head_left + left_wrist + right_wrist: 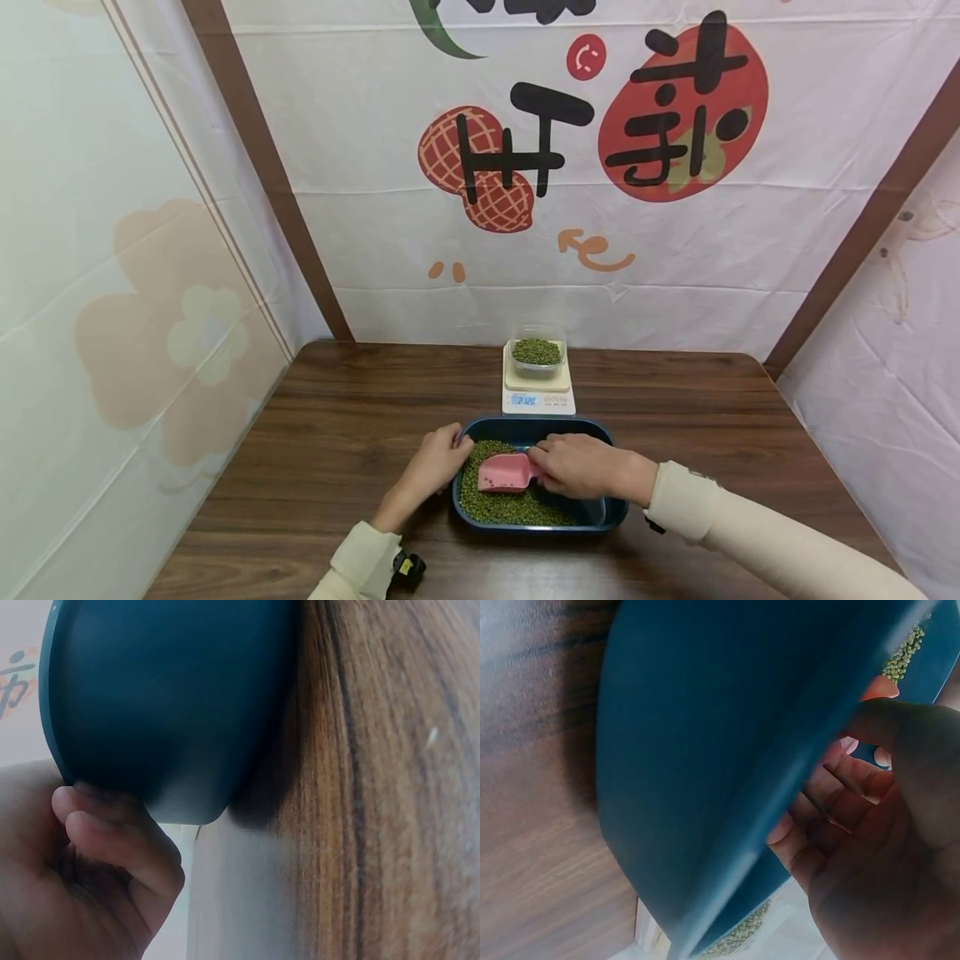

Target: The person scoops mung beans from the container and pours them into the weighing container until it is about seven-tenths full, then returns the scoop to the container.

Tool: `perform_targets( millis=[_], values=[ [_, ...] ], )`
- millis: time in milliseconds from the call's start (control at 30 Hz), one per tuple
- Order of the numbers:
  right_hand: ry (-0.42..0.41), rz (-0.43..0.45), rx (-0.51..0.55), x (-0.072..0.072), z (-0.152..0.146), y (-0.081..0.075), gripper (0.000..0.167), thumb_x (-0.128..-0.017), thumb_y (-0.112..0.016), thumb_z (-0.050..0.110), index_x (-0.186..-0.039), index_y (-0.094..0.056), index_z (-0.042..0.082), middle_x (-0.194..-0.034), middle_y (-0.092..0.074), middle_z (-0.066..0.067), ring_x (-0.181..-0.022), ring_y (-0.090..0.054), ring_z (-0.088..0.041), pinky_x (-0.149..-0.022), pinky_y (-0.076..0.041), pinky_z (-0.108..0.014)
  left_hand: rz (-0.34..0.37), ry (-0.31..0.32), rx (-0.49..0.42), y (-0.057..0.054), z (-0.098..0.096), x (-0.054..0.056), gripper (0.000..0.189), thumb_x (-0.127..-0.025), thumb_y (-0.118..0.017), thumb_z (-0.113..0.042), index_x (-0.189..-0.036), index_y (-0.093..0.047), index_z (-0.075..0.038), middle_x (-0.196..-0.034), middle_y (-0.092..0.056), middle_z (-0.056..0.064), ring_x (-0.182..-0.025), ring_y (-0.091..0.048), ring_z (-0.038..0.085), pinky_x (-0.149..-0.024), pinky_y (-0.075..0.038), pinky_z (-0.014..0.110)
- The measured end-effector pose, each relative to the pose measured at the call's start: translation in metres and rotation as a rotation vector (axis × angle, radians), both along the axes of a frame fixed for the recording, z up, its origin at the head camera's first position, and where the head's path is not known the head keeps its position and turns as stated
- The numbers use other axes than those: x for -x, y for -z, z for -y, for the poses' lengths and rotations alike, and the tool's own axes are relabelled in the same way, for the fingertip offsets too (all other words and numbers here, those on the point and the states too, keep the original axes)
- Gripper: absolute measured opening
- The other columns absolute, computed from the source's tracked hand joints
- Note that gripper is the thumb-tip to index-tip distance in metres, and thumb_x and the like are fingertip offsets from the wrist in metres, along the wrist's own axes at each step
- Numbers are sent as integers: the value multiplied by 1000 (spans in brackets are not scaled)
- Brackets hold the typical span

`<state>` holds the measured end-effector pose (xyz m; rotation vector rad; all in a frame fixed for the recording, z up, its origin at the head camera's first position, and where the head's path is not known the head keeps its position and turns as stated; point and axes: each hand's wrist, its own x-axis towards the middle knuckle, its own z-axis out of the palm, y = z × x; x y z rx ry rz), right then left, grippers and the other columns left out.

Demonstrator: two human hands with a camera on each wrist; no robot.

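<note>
A dark blue tub [617, 515] on the table holds green mung beans [495, 507], heaped toward its left side. My left hand [441, 460] grips the tub's left rim; the left wrist view shows that hand [112, 855] with fingers curled against the tub's outer wall [172, 697]. Over the beans is a pink scoop [504, 472], its bowl facing left, with a few beans in it. My right hand [581, 465] holds the scoop by its handle inside the tub. In the right wrist view the tub's wall [697, 735] hides part of the right hand [877, 825].
Behind the tub stands a white kitchen scale [538, 403] with a lit display. On it sits a clear plastic container [537, 369] of mung beans. The brown wooden table [337, 433] meets a printed curtain [420, 308] at the back.
</note>
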<state>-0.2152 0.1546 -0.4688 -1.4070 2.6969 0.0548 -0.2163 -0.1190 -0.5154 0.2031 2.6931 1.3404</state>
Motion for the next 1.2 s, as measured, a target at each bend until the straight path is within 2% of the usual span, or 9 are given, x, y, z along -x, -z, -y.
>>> perform_targets(
  millis=[133,433,700,900,1033,1200],
  values=[
    [-1,-7,-5,0,-1,5,18,-104,-70,30,-114,-66,15,-96,-67,5,-83,-57,-6,-70,-48,-27,9,-4,2,0,1,0,34,-109,-53,-22,-77,-45,-13,-59,-45,0,-40,-43,14,-37,-38,25],
    [10,9,35,1,-4,5,15,-105,-69,31,-110,-65,17,-89,-58,9,-79,-47,-4,-69,-44,-24,1,1,13,-1,2,2,34,-108,-53,-22,-77,-43,-13,-59,-44,-1,-40,-43,13,-36,-38,25],
    [33,18,97,0,-8,1,19,-107,-65,34,-112,-68,16,-94,-59,8,-84,-50,-5,-72,-47,-26,-6,26,64,-3,4,5,35,-108,-54,-22,-76,-43,-14,-60,-42,-2,-41,-44,13,-36,-38,25],
    [100,40,153,1,-16,-4,26,-108,-63,33,-121,-68,11,-106,-62,5,-94,-56,-9,-82,-55,-33,-24,33,129,-6,7,5,32,-106,-58,-25,-79,-46,-14,-60,-43,-3,-43,-44,13,-39,-36,25],
    [144,44,220,1,-25,-11,29,-108,-65,32,-126,-67,10,-118,-66,-1,-106,-62,-14,-91,-58,-38,-67,30,157,-11,9,5,31,-105,-61,-28,-81,-49,-13,-60,-44,-4,-47,-43,12,-45,-35,26],
    [191,-13,302,1,-40,-21,31,-107,-66,32,-128,-66,9,-124,-65,-3,-114,-62,-18,-97,-57,-43,-156,20,203,-19,13,10,27,-104,-63,-28,-83,-54,-15,-62,-46,-5,-53,-43,9,-51,-35,25]
  ],
)
